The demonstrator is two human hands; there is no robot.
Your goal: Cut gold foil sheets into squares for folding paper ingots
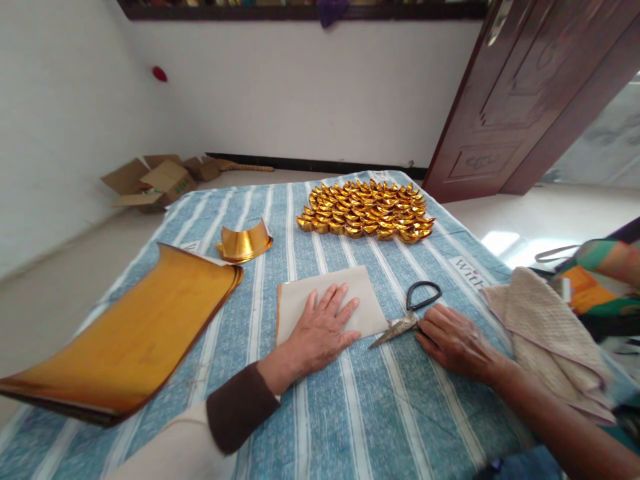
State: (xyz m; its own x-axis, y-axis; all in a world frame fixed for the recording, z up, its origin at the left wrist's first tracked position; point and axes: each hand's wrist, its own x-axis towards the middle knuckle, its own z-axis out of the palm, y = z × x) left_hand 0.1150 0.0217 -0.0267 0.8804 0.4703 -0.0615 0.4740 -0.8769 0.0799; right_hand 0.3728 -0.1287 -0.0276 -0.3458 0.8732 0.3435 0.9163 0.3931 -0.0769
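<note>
My left hand [325,327] lies flat with fingers spread on a grey-white sheet of paper [357,283], which has a thin gold edge on its left side. My right hand [453,343] is closed on a pair of scissors [400,325] at the sheet's right corner. One black loop handle shows above the fingers; the other is hidden under the hand. The scissor blades point left and down, close to the paper. Left of the paper are a large curved stack of gold sheets [145,327] and a smaller curled stack of gold pieces [246,241].
Rows of folded gold paper ingots [367,210] stand at the table's far side. A blue striped cloth [310,427] covers the table. A beige towel [543,340] lies at the right edge. Cardboard boxes [165,181] sit on the floor beyond, and a brown door [505,107] stands at right.
</note>
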